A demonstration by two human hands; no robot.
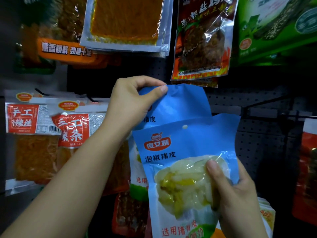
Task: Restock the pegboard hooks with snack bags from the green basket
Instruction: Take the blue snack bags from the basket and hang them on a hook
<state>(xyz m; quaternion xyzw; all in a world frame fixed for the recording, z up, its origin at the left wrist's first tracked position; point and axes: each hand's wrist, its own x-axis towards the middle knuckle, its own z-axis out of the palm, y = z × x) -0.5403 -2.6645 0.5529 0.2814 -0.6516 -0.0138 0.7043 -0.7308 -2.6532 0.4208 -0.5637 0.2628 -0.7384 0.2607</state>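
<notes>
Two blue snack bags are up in front of the dark pegboard (260, 145). My left hand (132, 102) pinches the top edge of the rear blue bag (185, 102) between thumb and fingers. My right hand (231, 191) grips the front blue bag (187, 169) at its clear window, thumb on the front; a hang hole shows near that bag's top. A bare black hook (267, 103) sticks out to the right of the bags. The green basket is out of view.
Red-and-white noodle snack bags (48, 121) hang on hooks at the left. Above hang an orange bag (125, 23), a dark red bag (202, 40) and a green pack (274, 30). More red bags hang at the right edge (307, 177) and below centre (130, 213).
</notes>
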